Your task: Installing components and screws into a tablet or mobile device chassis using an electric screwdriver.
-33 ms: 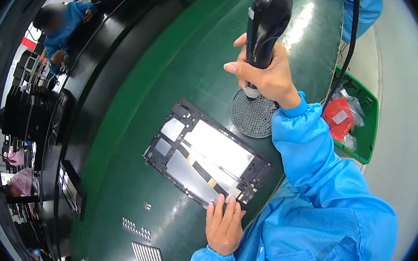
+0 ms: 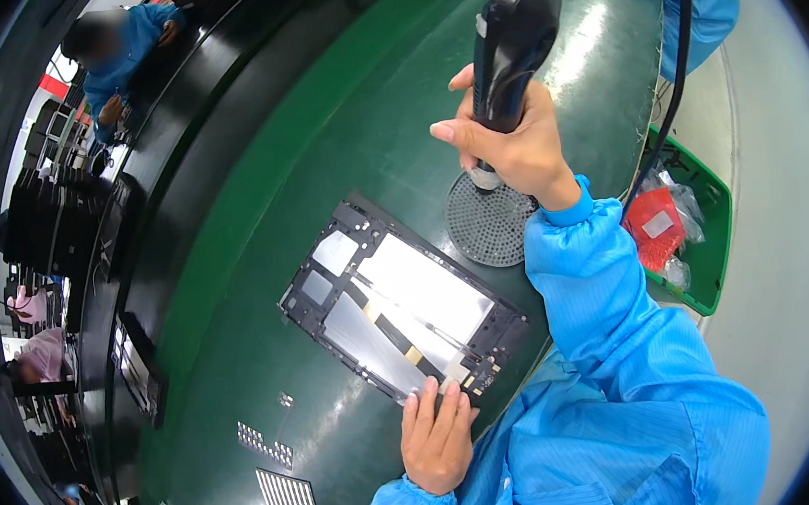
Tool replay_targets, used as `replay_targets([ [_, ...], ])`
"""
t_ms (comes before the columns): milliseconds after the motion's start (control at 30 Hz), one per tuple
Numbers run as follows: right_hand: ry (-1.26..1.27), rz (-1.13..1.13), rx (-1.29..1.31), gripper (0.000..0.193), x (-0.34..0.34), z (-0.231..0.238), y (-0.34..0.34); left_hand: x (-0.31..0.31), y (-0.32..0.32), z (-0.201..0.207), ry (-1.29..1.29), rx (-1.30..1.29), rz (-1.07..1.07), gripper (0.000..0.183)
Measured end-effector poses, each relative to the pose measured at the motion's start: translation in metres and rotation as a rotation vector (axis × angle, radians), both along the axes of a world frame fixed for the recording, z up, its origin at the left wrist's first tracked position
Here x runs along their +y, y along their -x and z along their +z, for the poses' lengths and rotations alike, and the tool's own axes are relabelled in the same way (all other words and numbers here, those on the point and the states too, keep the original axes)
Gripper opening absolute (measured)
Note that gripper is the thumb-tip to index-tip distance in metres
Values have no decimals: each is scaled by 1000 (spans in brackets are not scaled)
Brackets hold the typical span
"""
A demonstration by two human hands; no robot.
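Note:
My right hand (image 2: 525, 150) is wrapped around a black electric screwdriver (image 2: 509, 56) with a coiled cable at its top. Its tip points down over a round grey perforated screw tray (image 2: 494, 228); whether it touches the tray I cannot tell. An opened tablet housing (image 2: 399, 301) lies slantwise on the green bench, with bright metal plates, yellow tape pieces and small boards showing inside. On its near edge rest the fingertips of my left hand (image 2: 437, 442), the fingers stretched out and the palm off the housing.
A striped plate (image 2: 287, 494) and a strip of small pale parts (image 2: 265, 444) lie on the bench (image 2: 212, 365) at the near left. A green bin (image 2: 720, 249) with red and clear bags stands off the right edge. A black cable (image 2: 671, 114) hangs there. People in blue sit at both sides.

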State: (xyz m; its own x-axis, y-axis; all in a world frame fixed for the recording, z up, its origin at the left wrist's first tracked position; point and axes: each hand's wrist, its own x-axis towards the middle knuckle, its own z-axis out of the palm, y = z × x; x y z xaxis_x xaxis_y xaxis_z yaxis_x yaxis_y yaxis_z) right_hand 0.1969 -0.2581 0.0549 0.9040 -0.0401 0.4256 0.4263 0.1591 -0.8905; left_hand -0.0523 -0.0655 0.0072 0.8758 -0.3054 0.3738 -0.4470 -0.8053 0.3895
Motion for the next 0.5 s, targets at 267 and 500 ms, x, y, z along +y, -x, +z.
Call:
replay_targets([
  [267,-2,4,25,34,3,-1,0,17,-18,9,197,-81,-140,26],
  [500,-17,24,19,32,5,-1,-1,32,-22,19,355,-74,238,10],
])
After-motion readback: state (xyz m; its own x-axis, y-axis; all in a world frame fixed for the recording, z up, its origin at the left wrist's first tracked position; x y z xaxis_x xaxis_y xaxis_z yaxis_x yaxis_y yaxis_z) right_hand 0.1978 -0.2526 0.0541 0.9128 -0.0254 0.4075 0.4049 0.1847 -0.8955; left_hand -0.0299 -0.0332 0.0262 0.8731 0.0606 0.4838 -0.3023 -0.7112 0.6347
